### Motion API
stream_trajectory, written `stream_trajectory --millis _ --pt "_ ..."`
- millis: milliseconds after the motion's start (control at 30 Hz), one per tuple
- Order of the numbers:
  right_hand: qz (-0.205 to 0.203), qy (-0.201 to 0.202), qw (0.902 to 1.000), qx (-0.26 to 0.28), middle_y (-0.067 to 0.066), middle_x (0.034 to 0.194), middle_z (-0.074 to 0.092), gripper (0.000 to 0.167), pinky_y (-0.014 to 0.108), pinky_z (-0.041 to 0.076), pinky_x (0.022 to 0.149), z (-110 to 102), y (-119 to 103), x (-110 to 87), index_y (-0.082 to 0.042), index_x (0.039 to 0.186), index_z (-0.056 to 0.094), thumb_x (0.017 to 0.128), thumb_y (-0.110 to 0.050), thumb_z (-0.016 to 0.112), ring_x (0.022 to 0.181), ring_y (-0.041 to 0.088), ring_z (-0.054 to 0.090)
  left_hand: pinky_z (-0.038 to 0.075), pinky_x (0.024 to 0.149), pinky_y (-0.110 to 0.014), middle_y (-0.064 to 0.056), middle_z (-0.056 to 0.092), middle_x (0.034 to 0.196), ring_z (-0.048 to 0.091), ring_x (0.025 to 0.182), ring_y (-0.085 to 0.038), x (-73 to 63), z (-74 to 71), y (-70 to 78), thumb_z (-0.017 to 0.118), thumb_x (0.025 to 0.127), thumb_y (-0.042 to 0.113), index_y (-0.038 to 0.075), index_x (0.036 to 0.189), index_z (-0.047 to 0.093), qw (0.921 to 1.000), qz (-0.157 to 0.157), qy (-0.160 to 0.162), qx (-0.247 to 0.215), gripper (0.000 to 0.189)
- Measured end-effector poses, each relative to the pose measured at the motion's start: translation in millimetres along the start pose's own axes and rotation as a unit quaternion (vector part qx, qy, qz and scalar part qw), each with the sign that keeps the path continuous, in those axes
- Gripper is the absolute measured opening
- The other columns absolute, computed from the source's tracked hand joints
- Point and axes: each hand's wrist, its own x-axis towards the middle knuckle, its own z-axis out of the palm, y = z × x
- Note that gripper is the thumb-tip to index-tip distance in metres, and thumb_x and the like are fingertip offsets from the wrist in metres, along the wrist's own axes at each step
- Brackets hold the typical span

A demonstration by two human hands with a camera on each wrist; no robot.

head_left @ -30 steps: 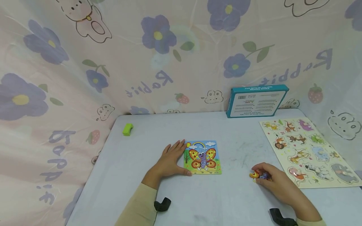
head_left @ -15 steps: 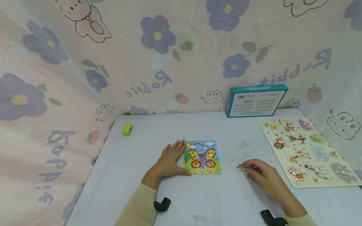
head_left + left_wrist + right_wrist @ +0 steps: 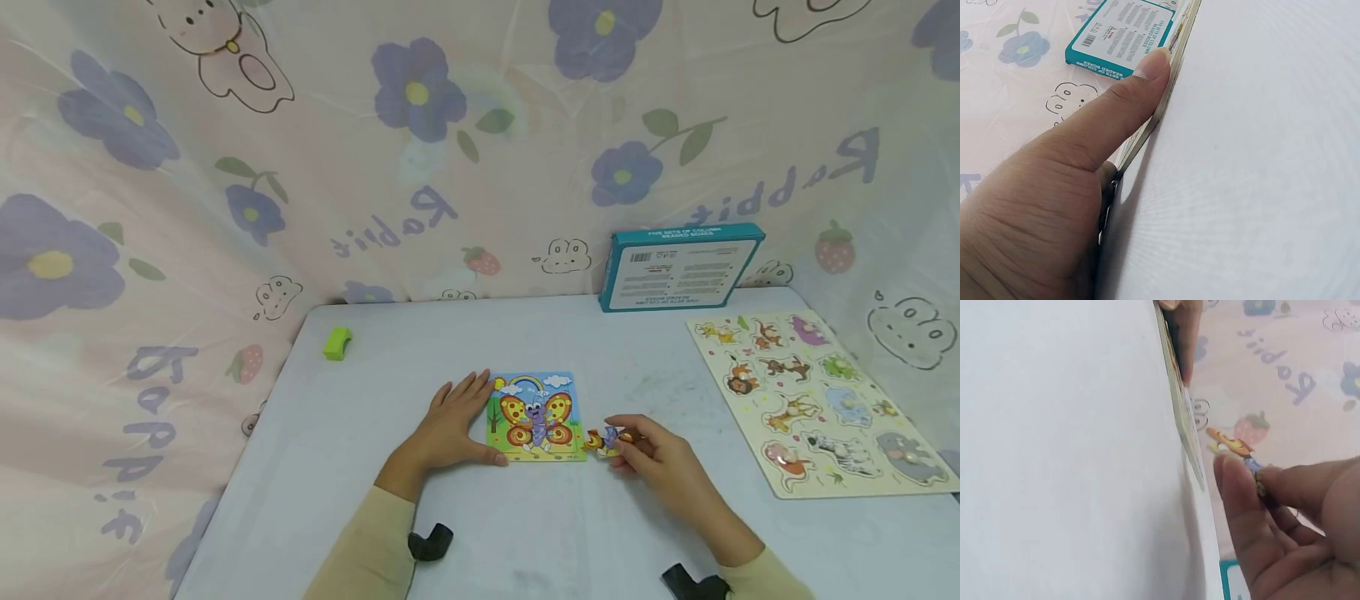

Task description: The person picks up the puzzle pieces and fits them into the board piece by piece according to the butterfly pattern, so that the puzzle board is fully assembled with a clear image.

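Observation:
A small square butterfly puzzle board (image 3: 537,425) lies on the white table. My left hand (image 3: 450,429) rests along its left side with the fingers straight, and the thumb touches the lower left corner. In the left wrist view, that thumb (image 3: 1119,103) lies against the board's edge. My right hand (image 3: 663,467) pinches a small orange, yellow and purple puzzle piece (image 3: 597,442) between thumb and fingertips, just off the board's lower right side. The right wrist view shows this piece (image 3: 1230,442) tilted, partly covered by the fingers.
A large animal puzzle board (image 3: 817,408) lies at the right. Behind it, a teal-edged box (image 3: 682,268) stands against the patterned cloth (image 3: 510,192). A green arch-shaped block (image 3: 338,343) sits near the table's far left corner.
My right hand has carried the puzzle piece leftward from near the animal board to beside the butterfly board, turning it on the way. The left hand has stayed in place.

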Motion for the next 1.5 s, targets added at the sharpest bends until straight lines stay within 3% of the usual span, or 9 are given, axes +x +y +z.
stream_trajectory --millis 267,467,733,1033,1300,1500 --pt "-0.02 -0.005 0.9998 -0.001 0.006 0.088 0.07 0.01 0.029 0.057 0.059 17.6 -5.2 13.4 -0.005 0.112 0.07 0.103 -0.004 0.076 0.071 0.02 0.067 -0.004 0.13 -0.048 0.008 0.006 0.181 -0.001 0.166 -0.016 0.0 1.1 -0.3 0.08 0.074 0.085 0.018 0.176 0.021 1.0 -0.001 0.0 0.002 0.136" --pt "-0.001 -0.01 0.9988 0.047 0.009 0.092 0.07 0.012 0.032 0.064 0.069 31.3 -6.1 25.5 -0.001 0.115 0.069 0.104 0.0 0.074 0.078 0.024 0.073 -0.004 0.13 -0.048 0.007 0.007 0.182 -0.001 0.165 -0.015 0.2 1.0 -0.5 0.08 0.074 0.085 0.018 0.176 0.022 1.0 0.003 0.003 0.0 0.136" --pt "0.011 0.008 0.9987 0.049 0.008 0.089 0.069 0.012 0.028 0.056 0.059 49.7 -7.0 37.7 -0.001 0.112 0.071 0.102 -0.001 0.076 0.069 0.021 0.064 -0.003 0.13 -0.048 0.006 0.007 0.182 -0.001 0.165 -0.014 -0.2 -0.4 -0.1 0.08 0.074 0.086 0.017 0.176 0.021 0.9999 0.007 0.006 0.007 0.136" --pt "0.045 0.002 0.9939 0.1 0.012 0.09 0.073 0.014 0.032 0.063 0.062 69.8 -14.8 43.7 0.005 0.115 0.073 0.102 -0.001 0.075 0.073 0.025 0.073 -0.002 0.13 -0.048 0.008 0.006 0.181 -0.001 0.165 -0.013 0.3 0.8 -0.5 0.078 0.075 0.087 0.018 0.176 0.021 0.9999 0.002 0.002 0.01 0.135" --pt "0.034 0.0 0.997 0.069 0.008 0.08 0.07 0.01 0.028 0.058 0.057 79.1 -17.9 44.5 0.002 0.109 0.074 0.1 0.0 0.077 0.063 0.022 0.067 -0.003 0.13 -0.048 0.007 0.008 0.182 0.0 0.165 -0.015 -0.4 -2.1 2.3 0.08 0.075 0.084 0.018 0.176 0.022 1.0 0.001 -0.001 0.005 0.134" --pt "0.037 0.015 0.9991 0.013 0.004 0.076 0.068 0.005 0.027 0.052 0.055 76.8 -19.1 41.4 -0.006 0.106 0.076 0.102 -0.008 0.077 0.06 0.02 0.064 -0.002 0.13 -0.048 0.006 0.008 0.182 0.0 0.165 -0.015 -0.5 -2.1 1.8 0.079 0.075 0.085 0.017 0.176 0.022 1.0 0.003 0.001 0.005 0.134"
